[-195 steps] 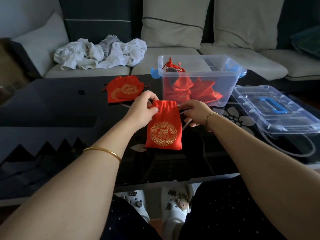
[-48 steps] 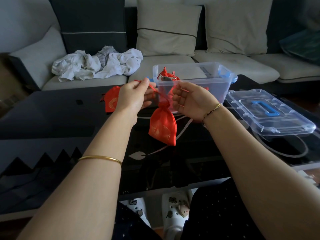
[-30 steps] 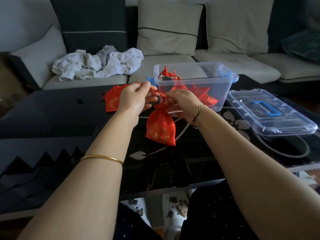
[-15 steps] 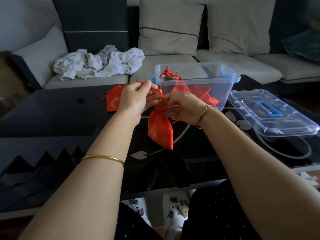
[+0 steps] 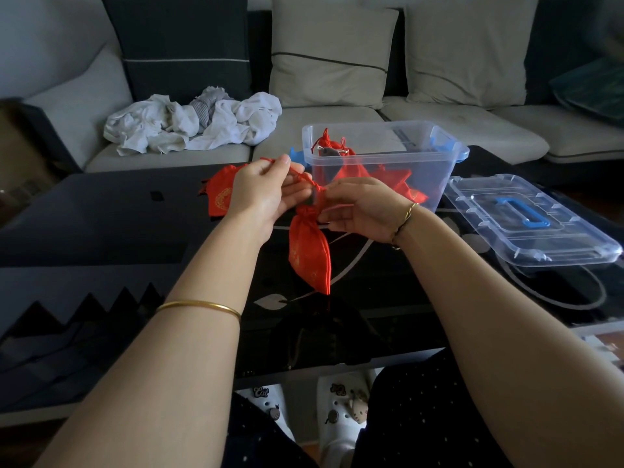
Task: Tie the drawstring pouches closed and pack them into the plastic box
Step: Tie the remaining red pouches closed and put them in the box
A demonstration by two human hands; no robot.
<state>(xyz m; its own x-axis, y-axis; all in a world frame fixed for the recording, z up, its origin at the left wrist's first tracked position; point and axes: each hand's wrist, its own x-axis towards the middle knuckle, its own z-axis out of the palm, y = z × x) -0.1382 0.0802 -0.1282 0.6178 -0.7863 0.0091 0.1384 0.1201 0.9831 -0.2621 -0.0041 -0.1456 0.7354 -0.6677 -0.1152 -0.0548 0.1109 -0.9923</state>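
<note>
Dim, cool, soft daylight, without hard shadows. Brightest on the pale sofa [image 5: 337, 116] and the crumpled white cloth [image 5: 189, 125]; darkest under the table [image 5: 101, 211]. Dull sheen and faint reflections on its black glass top. Small glints along the plastic box [image 5: 388, 160] rim and the clear lid [image 5: 540, 231]. Crisp around the red pouch [image 5: 309, 251]; smeared in the top right corner, bowed toward the edges.

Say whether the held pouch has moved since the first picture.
Yes. The pouch has lifted off the table, where it lay flat, and hangs by its neck between left hand and right hand.
</note>
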